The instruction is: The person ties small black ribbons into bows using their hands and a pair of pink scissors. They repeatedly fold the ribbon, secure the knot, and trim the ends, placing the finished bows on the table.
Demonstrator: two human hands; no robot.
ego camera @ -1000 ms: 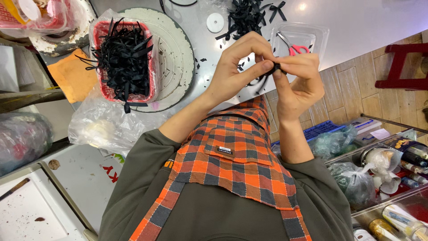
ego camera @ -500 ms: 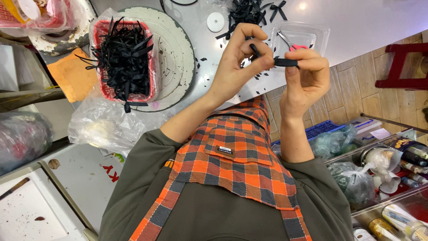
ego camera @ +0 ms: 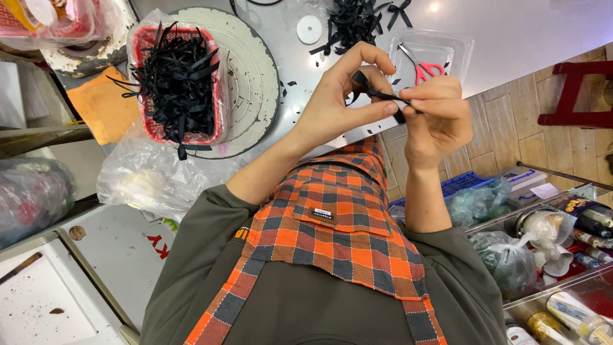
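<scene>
Black ribbon (ego camera: 377, 94) held above the desk (ego camera: 511, 32), stretched between both hands. Left hand (ego camera: 341, 96) grip pinched on its folded end; right hand (ego camera: 434, 115) grip clamped on the other end. Against half a second ago, the strip is drawn tauter and thinner. Red basket (ego camera: 214, 108) of ribbons and red scissors (ego camera: 421, 67) unchanged.

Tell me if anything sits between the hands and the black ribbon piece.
Nothing does. The left hand and right hand both pinch the black ribbon piece directly, held up above the table; the scissors lie beyond.
</scene>
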